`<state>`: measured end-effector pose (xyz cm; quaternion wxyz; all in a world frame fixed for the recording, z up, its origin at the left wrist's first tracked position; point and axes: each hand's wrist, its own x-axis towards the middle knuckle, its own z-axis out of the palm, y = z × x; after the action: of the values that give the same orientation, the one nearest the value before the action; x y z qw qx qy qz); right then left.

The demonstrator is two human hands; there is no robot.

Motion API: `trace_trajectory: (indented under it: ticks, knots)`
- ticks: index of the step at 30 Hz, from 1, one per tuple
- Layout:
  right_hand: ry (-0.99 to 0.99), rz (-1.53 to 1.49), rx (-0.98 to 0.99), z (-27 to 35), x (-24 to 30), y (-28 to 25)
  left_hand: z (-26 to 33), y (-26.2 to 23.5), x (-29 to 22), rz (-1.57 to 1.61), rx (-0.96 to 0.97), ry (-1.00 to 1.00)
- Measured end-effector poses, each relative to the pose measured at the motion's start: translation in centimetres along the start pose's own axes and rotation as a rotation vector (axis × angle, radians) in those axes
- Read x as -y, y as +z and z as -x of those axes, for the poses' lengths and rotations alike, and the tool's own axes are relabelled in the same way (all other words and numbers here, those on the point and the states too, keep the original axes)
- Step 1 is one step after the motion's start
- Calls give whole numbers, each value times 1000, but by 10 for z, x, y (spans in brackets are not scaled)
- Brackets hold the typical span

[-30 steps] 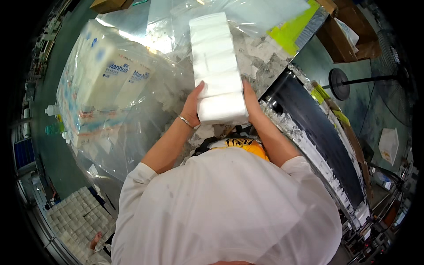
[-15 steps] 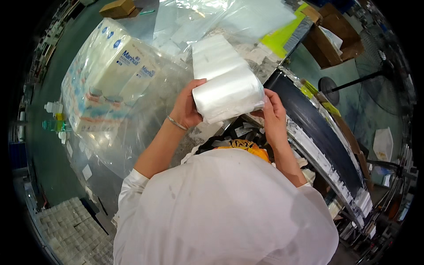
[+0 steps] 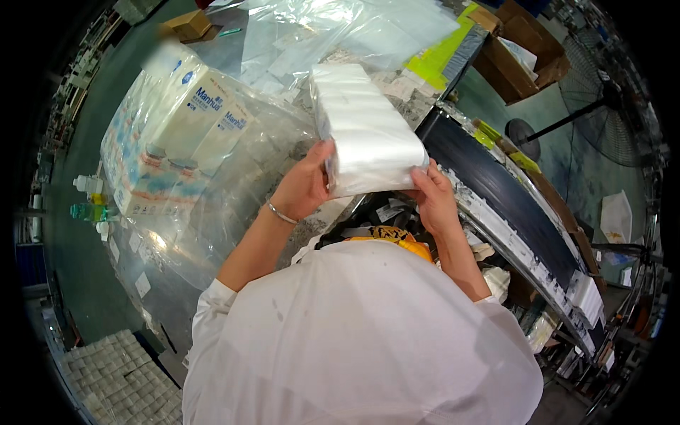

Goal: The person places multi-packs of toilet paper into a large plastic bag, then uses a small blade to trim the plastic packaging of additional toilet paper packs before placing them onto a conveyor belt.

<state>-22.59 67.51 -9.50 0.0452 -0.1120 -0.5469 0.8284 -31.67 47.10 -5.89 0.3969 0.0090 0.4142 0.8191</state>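
White pack at 12 o'clock from shirt, held two-handed by its near end. Left hand part-curled on its 8 o'clock edge, some fingers hidden. Right hand pinching around 4-5 o'clock, thumb showing. Around pack: bagged stack at 9, dark belt at 4.

The left hand holds the near left side of a long, white, ribbed pack, while the right hand grips its near right corner, thumb on top. Bagged packages stand to the left on the littered counter, clear plastic sheets lie beyond, and a dark conveyor belt curves along the right.
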Motion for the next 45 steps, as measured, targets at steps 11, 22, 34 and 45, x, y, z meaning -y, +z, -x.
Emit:
trace_trajectory:
  ticks: [11,22,34,45]
  knots:
    - [579,-403,7,-34,-30,-34,3,-24,7,-673,65,-59]
    - [402,336,403,-82,-43,-34,34,8,1,-407,-287,137]
    - [307,474,1406,-95,-76,143,189,40,121,108,-888,860]
    - [726,674,2066,203,-136,257,356,107,297,911,-1202,1167]
